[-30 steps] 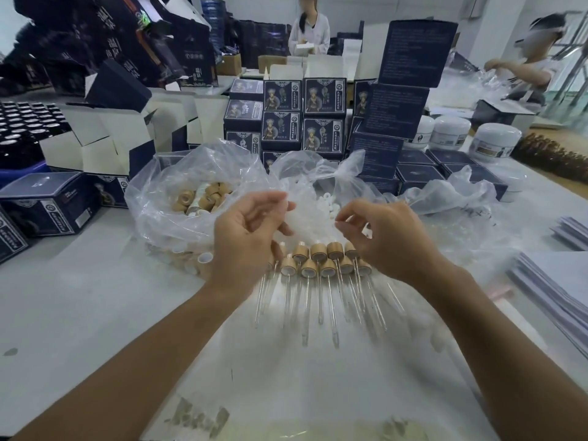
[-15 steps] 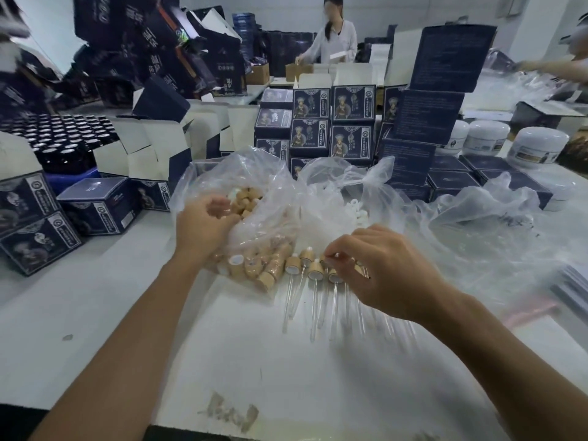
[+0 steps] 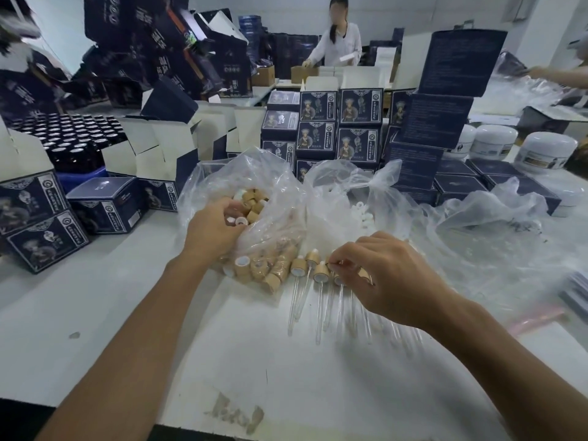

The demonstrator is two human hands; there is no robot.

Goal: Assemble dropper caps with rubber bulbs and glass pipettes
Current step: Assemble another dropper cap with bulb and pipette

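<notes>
Loose wooden caps heaped in the open mouth of a clear plastic bag, far-left of bench centre; more caps press against the bag's lower wall nearer the person. Left hand is in the bag mouth, fingers curled among the top caps, a white-lined one just beside the fingertips; whether this grip holds a cap or only rummages, cannot tell

Finished droppers lie in a row to the right of the bag, caps toward the bags, glass pipettes running back toward the person. Right hand rests over that row, thumb and forefinger pinched narrow at a cap's edge; what is between them is too small to make out

White rubber bulbs sit in a second bag just beyond the right hand, so that hand is the nearer one for a bulb; caps are the left's

Against half a second ago: left hand has gone deeper into the bag mouth; right hand much as it was over the row. A second ago both hands were raised together above the droppers

Dark printed boxes stacked behind
</notes>
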